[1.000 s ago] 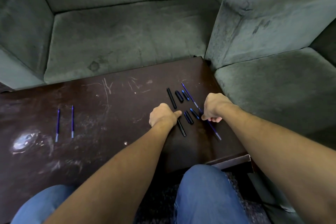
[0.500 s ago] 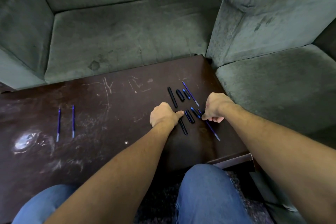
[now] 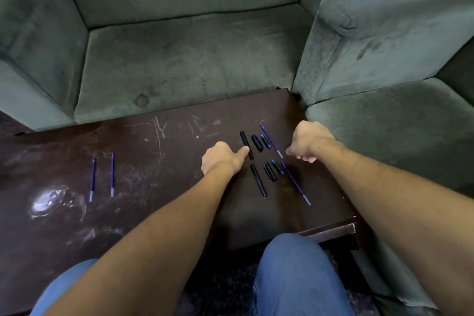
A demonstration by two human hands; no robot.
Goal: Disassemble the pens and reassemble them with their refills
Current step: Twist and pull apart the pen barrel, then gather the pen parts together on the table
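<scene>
Two rows of pen parts lie on the dark table [image 3: 166, 202]. The far row has a black barrel [image 3: 244, 139], a short black piece [image 3: 257, 143], a blue-tipped piece [image 3: 265, 141] and a blue refill [image 3: 272, 140]. In the near row lie a black barrel [image 3: 258, 180], a short black piece [image 3: 270, 172], a blue-tipped piece [image 3: 277, 167] and a blue refill [image 3: 296, 183]. My left hand [image 3: 221, 159] is curled, and its thumb tip touches the far barrel. My right hand [image 3: 307, 141] is a fist beside the far refill's near end and holds nothing I can see.
Two more blue refills [image 3: 92, 178] [image 3: 112, 174] lie side by side at the table's left. A green sofa seat [image 3: 184, 64] runs behind the table and a second seat [image 3: 397, 123] stands to the right. My knees in jeans are under the near edge.
Both hands have moved away from me, from the near row of parts to the far row. The near row now lies uncovered.
</scene>
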